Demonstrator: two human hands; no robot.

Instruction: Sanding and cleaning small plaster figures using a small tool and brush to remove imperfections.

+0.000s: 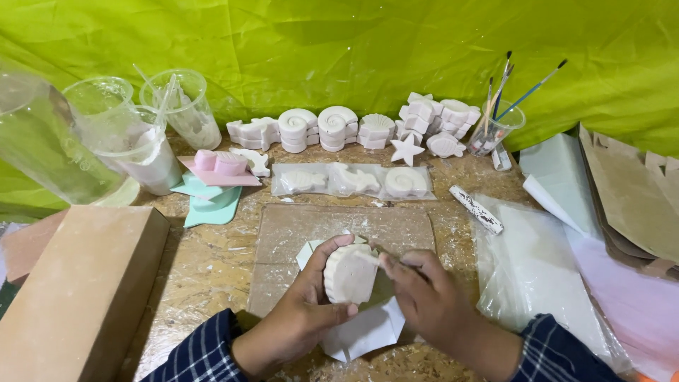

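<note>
The left hand (300, 311) is cupping a chalky white, ribbed shell-shaped cast (349, 272), fingers curled around its edge, above a sheet of white paper (368, 332) on the rough chipboard table (205, 262). The right hand (424, 297) is pinching a thin tool (369, 251), barely visible, against the cast's top. More plaster casts (339, 127) are lining the back.

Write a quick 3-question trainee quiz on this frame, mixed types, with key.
1. True or false: the left hand holds a white shell-shaped cast.
2. Where do the paintbrushes stand? A) clear cup B) cardboard box C) plastic bag
3. Fill in: the backdrop is ___.

Key: 1 true. 2 A, the clear cup at the back right. 3 green. The right hand works the cast's edge with a thin tool, too small to identify.
</note>
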